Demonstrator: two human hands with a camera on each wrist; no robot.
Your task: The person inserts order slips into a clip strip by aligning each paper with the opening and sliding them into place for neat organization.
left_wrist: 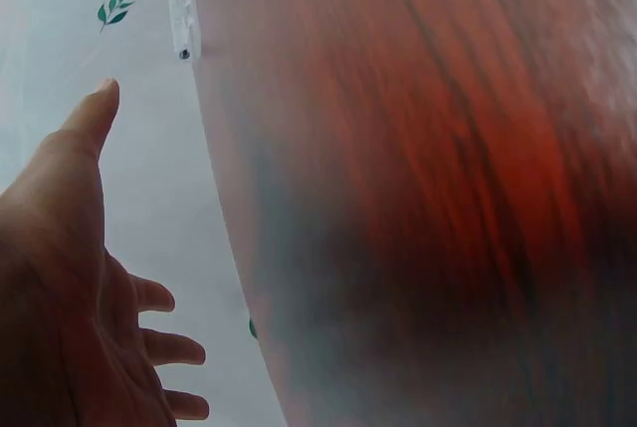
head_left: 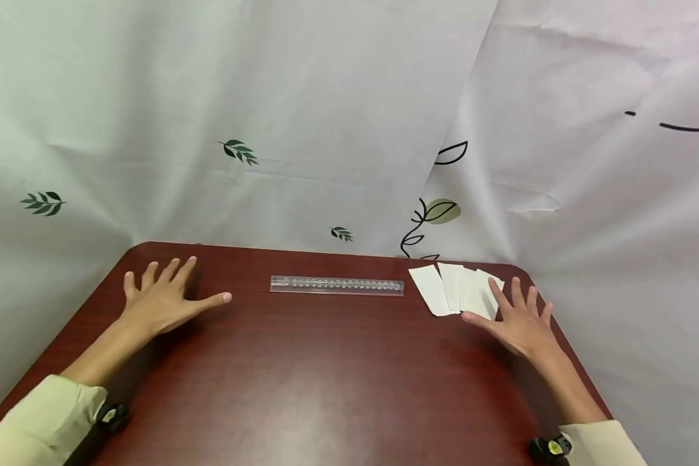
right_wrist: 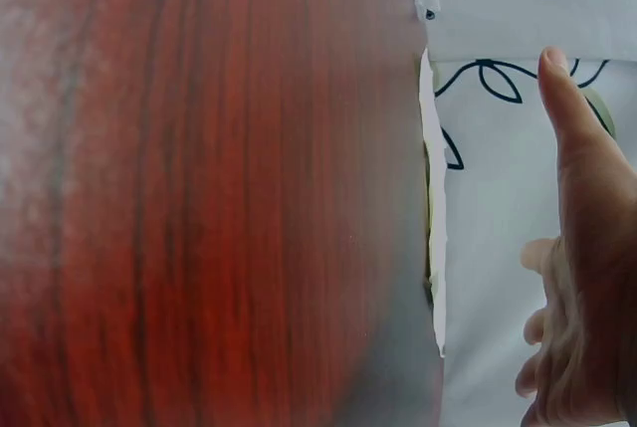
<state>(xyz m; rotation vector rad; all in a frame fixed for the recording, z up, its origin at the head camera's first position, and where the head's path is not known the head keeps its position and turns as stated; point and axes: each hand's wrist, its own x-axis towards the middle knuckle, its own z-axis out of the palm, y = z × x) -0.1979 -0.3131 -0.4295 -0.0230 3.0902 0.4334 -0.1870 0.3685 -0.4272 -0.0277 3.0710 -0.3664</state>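
Observation:
My left hand (head_left: 160, 301) hovers above the left side of the table with its fingers spread, holding nothing. On the right, my right hand (head_left: 521, 323) is spread too, with thumb and index finger overlapping the edge of several white paper pieces (head_left: 433, 288) in the head view. These papers lie fanned out near the far right corner. Between the hands, towards the back edge, lies a clear plastic strip (head_left: 338, 286) with a row of small round shapes along it. Both wrist views show the palms side-on, thumbs extended and nothing gripped.
The dark red wooden table (head_left: 326, 375) has rounded far corners. White cloth (head_left: 303, 97) with leaf prints hangs behind it and along both sides. Each wrist carries a small black device, such as the one (head_left: 112, 415) by the left sleeve.

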